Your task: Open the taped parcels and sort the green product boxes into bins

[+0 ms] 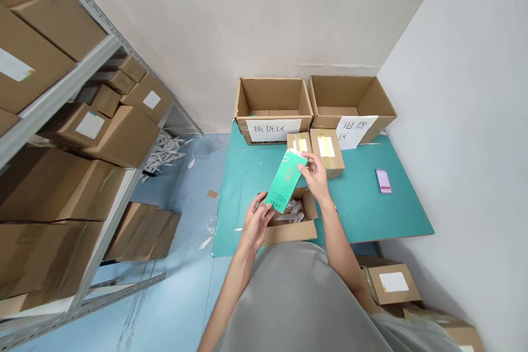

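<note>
A flat green box (284, 181) with printing on its face is held tilted between my hands. My left hand (256, 220) grips its lower left corner, and my right hand (315, 176) pinches the upper right end, where a white edge shows. Below the green box stands an opened cardboard carton (291, 232) with crumpled pale packing material (295, 212) inside. Part of that carton is hidden by the green box and my left hand. Just beyond my right hand sit two small taped cartons (332, 162) with white labels.
Two large open cardboard boxes with handwritten paper signs, a left one (274, 88) and a right one (381, 102), stand at the back of the green table (371, 214). A pinkish blurred item (383, 181) lies at right. Carton-filled shelves (99, 38) line the left; labelled cartons (394, 284) stand lower right.
</note>
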